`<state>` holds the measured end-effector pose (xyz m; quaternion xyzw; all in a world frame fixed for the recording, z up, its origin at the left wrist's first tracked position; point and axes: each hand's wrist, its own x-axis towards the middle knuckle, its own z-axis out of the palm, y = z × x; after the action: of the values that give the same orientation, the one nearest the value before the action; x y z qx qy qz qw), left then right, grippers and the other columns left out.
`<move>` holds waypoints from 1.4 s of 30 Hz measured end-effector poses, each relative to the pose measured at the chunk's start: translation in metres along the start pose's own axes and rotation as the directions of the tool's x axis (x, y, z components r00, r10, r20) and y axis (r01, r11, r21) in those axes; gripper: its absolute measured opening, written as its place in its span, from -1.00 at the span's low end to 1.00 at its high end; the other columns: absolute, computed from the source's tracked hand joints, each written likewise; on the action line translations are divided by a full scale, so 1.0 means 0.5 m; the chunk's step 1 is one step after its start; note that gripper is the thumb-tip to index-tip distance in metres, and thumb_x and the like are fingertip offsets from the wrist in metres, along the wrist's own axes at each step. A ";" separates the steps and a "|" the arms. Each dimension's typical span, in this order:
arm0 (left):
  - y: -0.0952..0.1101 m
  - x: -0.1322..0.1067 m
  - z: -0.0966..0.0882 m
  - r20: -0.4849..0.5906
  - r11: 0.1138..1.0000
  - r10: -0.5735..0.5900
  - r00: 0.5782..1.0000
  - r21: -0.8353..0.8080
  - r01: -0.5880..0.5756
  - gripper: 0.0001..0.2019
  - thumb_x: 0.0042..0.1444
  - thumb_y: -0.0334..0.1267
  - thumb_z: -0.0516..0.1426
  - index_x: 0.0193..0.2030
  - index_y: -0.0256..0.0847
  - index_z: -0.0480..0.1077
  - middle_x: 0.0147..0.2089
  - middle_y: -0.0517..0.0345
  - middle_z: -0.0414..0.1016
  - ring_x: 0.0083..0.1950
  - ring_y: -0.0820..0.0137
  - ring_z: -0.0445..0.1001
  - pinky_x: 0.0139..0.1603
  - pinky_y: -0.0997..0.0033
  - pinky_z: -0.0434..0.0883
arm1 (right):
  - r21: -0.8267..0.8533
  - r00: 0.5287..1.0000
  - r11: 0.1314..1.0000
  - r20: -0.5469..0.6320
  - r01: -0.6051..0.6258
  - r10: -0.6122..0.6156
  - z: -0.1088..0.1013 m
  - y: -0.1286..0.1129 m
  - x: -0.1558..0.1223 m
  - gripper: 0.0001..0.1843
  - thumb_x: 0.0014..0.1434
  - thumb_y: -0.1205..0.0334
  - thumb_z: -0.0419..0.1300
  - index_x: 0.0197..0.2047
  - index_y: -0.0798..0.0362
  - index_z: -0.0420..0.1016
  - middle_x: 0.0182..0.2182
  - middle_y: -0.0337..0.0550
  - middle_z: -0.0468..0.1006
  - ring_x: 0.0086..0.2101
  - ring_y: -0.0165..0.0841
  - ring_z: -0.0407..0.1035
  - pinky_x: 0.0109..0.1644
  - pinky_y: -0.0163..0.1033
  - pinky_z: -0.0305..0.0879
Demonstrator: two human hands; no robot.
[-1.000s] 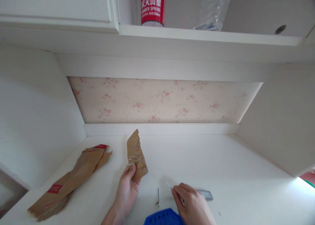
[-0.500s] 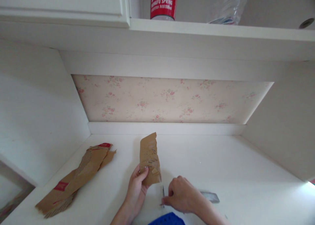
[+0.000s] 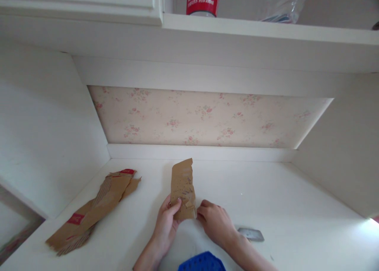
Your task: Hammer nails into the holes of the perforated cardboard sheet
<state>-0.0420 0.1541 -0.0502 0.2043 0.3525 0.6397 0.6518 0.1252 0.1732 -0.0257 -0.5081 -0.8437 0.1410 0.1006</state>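
Observation:
My left hand [image 3: 168,220] grips a torn piece of brown cardboard [image 3: 182,180], held upright above the white surface with the thumb across its front. Several small dark slits or slivers mark the cardboard's face, along with a little raised flap. At its lower right edge is my right hand [image 3: 215,220], fingers pinched together. Whatever those fingertips hold is hidden. Behind the right wrist lies a flat grey metal-looking piece [image 3: 251,234]. A blue perforated plastic item [image 3: 203,262] shows at the bottom edge between my forearms.
Crumpled brown cardboard [image 3: 94,213] with red print lies at the left. White side panels and a floral back wall [image 3: 204,119] enclose the surface. Overhead, a shelf [image 3: 251,30] carries a red-labelled bottle [image 3: 203,1] and a clear plastic bag [image 3: 286,6].
My right hand has moved up to the cardboard's lower right edge. The thin dark object seen at its fingertips before is now out of sight. The view has shifted slightly.

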 end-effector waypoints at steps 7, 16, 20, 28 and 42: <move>-0.009 0.000 0.003 0.030 0.998 -0.030 0.999 0.060 0.028 -0.63 -0.06 -0.28 0.38 -0.08 -0.28 0.50 -0.13 -0.06 0.66 -0.11 0.12 0.63 -0.15 0.25 0.55 | 0.337 0.953 0.941 -0.273 -0.037 0.135 -0.005 0.017 -0.037 -0.68 0.37 0.21 -0.03 -0.30 -0.01 0.53 -0.30 -0.18 0.58 -0.30 -0.34 0.50 -0.21 -0.27 0.35; -0.017 0.003 0.006 0.182 0.980 -0.150 0.972 0.159 0.121 -0.65 -0.01 -0.28 0.35 -0.07 -0.32 0.51 -0.08 -0.13 0.65 -0.11 0.09 0.63 -0.11 0.25 0.50 | 0.568 0.936 0.820 -0.321 0.070 0.143 0.001 0.049 -0.062 -0.71 0.32 0.04 0.07 -0.03 -0.03 0.51 -0.19 -0.15 0.54 -0.38 -0.41 0.44 -0.40 -0.34 0.38; -0.020 -0.004 0.009 0.216 0.976 -0.160 0.963 0.179 0.122 -0.66 -0.03 -0.31 0.35 -0.08 -0.31 0.51 -0.09 -0.10 0.65 -0.11 0.09 0.62 -0.08 0.23 0.48 | 0.571 0.931 0.813 -0.346 0.113 0.114 0.009 0.049 -0.063 -0.73 0.32 0.07 0.10 -0.11 -0.02 0.57 -0.22 -0.12 0.57 -0.30 -0.36 0.46 -0.29 -0.30 0.38; -0.020 -0.010 0.006 0.273 0.970 -0.183 0.945 0.206 0.129 -0.65 0.02 -0.29 0.33 -0.03 -0.31 0.50 -0.07 -0.13 0.64 -0.09 0.09 0.61 -0.07 0.22 0.46 | 0.519 0.935 0.839 -0.352 0.164 0.035 0.010 0.048 -0.062 -0.67 0.36 0.16 0.03 -0.28 0.02 0.60 -0.30 -0.11 0.57 -0.28 -0.33 0.47 -0.18 -0.26 0.34; -0.016 0.002 -0.006 0.244 0.981 -0.192 0.950 0.040 0.188 -0.70 0.02 -0.37 0.33 -0.07 -0.31 0.53 -0.13 -0.11 0.65 -0.15 0.16 0.63 -0.17 0.32 0.50 | 0.720 0.974 0.692 -0.192 0.058 0.118 0.011 0.036 -0.056 -0.73 0.34 0.07 0.02 -0.05 -0.02 0.45 -0.32 -0.18 0.57 -0.37 -0.36 0.49 -0.40 -0.32 0.45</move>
<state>-0.0388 0.1535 -0.0583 0.2527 0.2918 0.5407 0.7474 0.1514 0.1555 -0.0376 -0.4543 -0.6951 0.4041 0.3836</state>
